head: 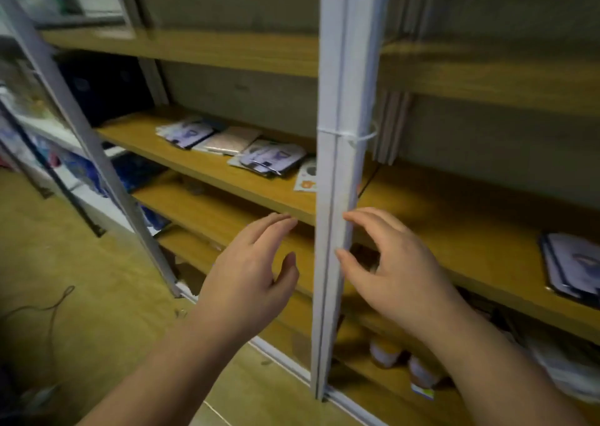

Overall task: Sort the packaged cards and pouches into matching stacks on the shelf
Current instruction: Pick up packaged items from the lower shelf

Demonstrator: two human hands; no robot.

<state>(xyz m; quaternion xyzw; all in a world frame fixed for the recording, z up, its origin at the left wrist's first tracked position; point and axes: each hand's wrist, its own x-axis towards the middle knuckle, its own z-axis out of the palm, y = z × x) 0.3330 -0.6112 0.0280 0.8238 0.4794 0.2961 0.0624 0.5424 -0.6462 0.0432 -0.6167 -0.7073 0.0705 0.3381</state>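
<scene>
On the far left a slanted grey post point(81, 140) of the rack crosses the view, with blurred blue packages point(81, 169) on a lower white shelf behind it. To its right runs the wooden shelf point(201, 169), and on it, toward the back, lie the packaged cards in a loose row: a purple-printed stack point(186, 133) first, then a pale glittery pouch point(227, 140) touching it, then a second purple stack point(271, 159) that overlaps the pouch's right end, and last a white card with an orange print point(306, 179), partly hidden by the upright white post point(337, 166). The left hand point(250, 273) hangs below and in front of this row, near the shelf's front edge, holding nothing, its fingers straight and loosely together with the thumb apart; all the packages lie well beyond its fingertips, up and back on the board. A thin white tie point(360, 136) circles the post above. Just right of the post is the right hand point(386, 263), also holding nothing, fingers spread and gently bent, with thumb and fingertips just beside the post. Whether they touch it cannot be told. Farther right, well apart from both hands, another purple stack point(571, 266) lies at the shelf's front edge.
</scene>
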